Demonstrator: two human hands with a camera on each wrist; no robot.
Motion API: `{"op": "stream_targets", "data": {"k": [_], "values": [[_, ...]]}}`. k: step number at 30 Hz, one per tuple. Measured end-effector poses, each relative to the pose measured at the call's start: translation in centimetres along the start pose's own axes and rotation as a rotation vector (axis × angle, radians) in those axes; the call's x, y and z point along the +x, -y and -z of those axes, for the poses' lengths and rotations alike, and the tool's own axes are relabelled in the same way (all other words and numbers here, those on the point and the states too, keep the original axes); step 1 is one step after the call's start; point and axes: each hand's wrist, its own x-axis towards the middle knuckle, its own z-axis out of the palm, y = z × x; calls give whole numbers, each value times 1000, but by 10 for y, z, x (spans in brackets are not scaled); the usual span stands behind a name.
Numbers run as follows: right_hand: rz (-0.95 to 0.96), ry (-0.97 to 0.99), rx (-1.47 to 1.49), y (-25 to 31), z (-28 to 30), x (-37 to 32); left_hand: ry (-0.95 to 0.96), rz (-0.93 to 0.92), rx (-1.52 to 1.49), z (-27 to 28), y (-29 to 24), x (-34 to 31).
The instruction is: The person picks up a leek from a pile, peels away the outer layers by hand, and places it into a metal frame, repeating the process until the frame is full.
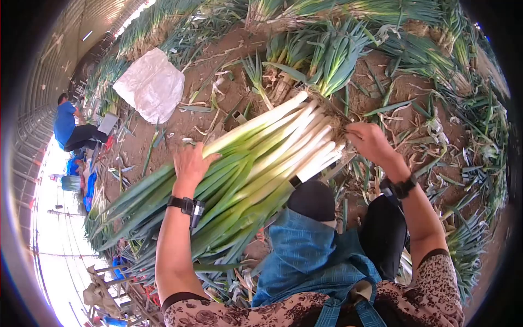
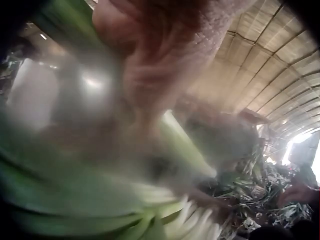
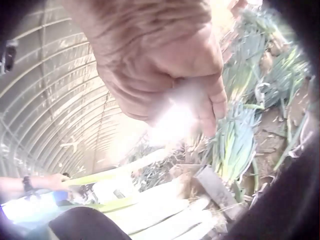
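A large bundle of leeks (image 1: 261, 158) lies slanting in front of the person, green leaves to the lower left, white stalks and roots to the upper right. My left hand (image 1: 190, 163) grips a leek at the bundle's upper edge, thumb over the leaves; in the left wrist view a pale stalk (image 2: 187, 145) runs out from under the hand. By the root ends (image 1: 336, 122) is my right hand (image 1: 371, 143), its fingers bent. Glare in the right wrist view covers part of its fingertips (image 3: 207, 125), and I cannot tell whether they pinch anything.
A metal bracket (image 3: 217, 190) stands at the root ends. More leek bundles (image 1: 338, 54) lie beyond on soil strewn with leaf scraps. A white sack (image 1: 150, 84) is at the upper left. Another person (image 1: 73, 122) in blue sits far left, under an arched roof (image 3: 60, 100).
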Motion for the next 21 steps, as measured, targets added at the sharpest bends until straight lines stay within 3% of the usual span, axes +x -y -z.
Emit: {"op": "stream_targets", "data": {"k": [2,4,8,11,17,21], "values": [[-11,72,40,1,-30,38,-55,-51,-89,-24,2,3],[156,67,18,-16,-71,68,35,-31,-120,-37,3,10],[119,12,20,-35,-123,117,2,5,-173,-37,-2,15],[214,15,-231,-51,-149,145,-13,30,-207,-38,1,16],[181,178,-333,-65,-163,166,-23,72,-260,-44,1,20],[197,86,-317,-85,-178,170,-51,72,-254,-51,-6,31]]}}
